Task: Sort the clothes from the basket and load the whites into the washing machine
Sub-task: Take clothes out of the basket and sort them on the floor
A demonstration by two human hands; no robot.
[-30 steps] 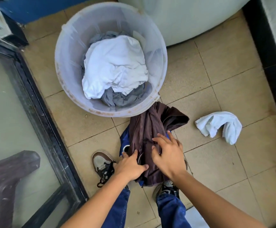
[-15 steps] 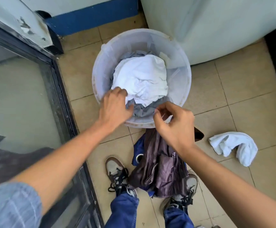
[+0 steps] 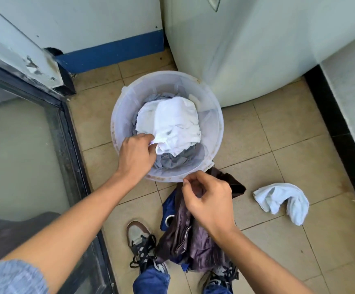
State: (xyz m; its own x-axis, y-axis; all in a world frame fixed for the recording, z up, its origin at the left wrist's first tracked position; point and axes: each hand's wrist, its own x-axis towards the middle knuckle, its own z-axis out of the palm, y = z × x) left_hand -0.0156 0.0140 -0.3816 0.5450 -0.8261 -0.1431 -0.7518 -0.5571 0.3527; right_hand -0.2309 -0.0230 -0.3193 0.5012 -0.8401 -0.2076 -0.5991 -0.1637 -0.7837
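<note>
Head view is showing me both bare hands reaching down over a round translucent laundry basket (image 3: 215, 115) that is sitting on the tiled floor (image 3: 288, 145). My left hand (image 3: 137, 154) is dipping inside the basket's near-left rim, and its fingers (image 3: 149, 137) are pinching the lower-left corner of a crumpled white garment (image 3: 172, 124) lying on top of the load. Just beyond and below those fingers, grey clothing (image 3: 172, 160) is showing under the white piece. My right hand (image 3: 209, 201) is hovering just outside the basket's near rim, its fingers (image 3: 190, 183) curling inward with the thumb close to them; I am seeing nothing in their grasp. Directly under that hand, a dark brown garment (image 3: 185, 240) is lying heaped on the floor over a blue piece (image 3: 169, 206), between my two sneakers (image 3: 139, 238). To the right of the right fingers, well apart, a bunched white cloth (image 3: 282, 198) is resting on the tiles. Beyond the basket, the pale washing machine (image 3: 246, 49) is standing just beside its far rim.
</note>
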